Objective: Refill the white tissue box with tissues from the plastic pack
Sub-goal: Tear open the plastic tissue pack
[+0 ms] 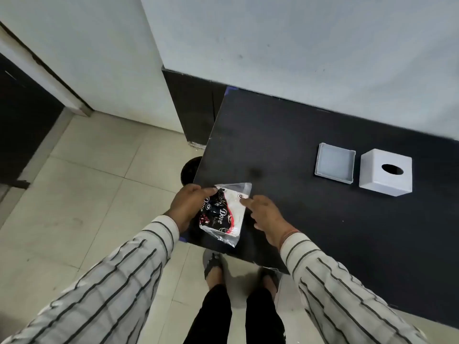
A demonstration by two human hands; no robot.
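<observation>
Hands: left hand [190,203] pinching the pack [222,214] at its top edge; right hand [264,217] loosely spread, one fingertip touching it. Pack over bench [285,135] corner. Box [385,175] and tray [334,162] well apart. Risk: pack slips off toward floor; wrapper tears unevenly.

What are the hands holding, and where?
The left hand grips the clear plastic tissue pack at its left edge; the right hand touches its top right corner.
</observation>
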